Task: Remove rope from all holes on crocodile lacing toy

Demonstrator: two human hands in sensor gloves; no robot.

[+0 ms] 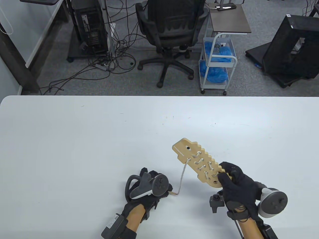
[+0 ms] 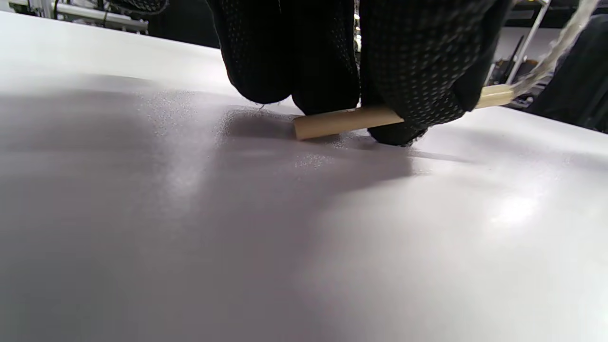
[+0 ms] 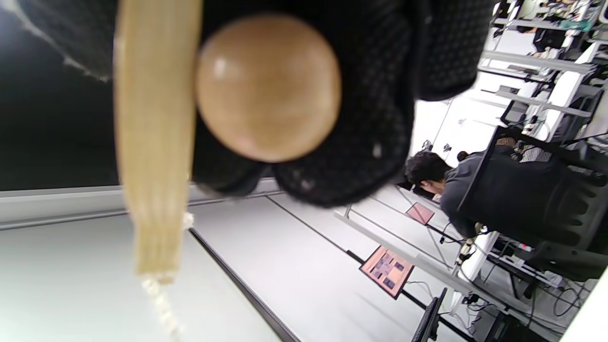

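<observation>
No brand, label or writing can be read on the task items; a tag on the left wrist strap is too small to make out.

Count: 1 toy, 1 rope, 1 peg, 1 bead, 2 gloved hands, 1 counter.

The toy (image 1: 199, 161), a flat wooden crocodile, is held above the white counter (image 1: 74, 139), snout pointing up-left in the table view, tail toward the right hand (image 1: 235, 185). The right grip is closed round the tail end, fingers and thumb curled over the wood. In the right wrist view the board shows edge-on and a round wooden bead (image 3: 268, 88) sits against the gloved fingers (image 3: 361, 142); what it is attached to cannot be told from this blurred view.

The rope (image 1: 183, 175) is laced through several holes in the toy's body; about 5 crossings show, though the exact number is uncertain at this size. 1 free run leaves a hole near the jaw and slopes down-left to the left hand (image 1: 147, 188).

The left hand rests low on the counter. Its grip pinches the wooden peg (image 2: 349, 121) at the rope's end between fingertips (image 2: 418, 61) and thumb, the peg lying almost flat, close to the surface. The rope joins the peg's right end in the left wrist view.

Beyond the counter: 1 office chair (image 1: 172, 27), 1 white cart (image 1: 216, 62) holding blue material, 2 black frames (image 1: 294, 47).
</observation>
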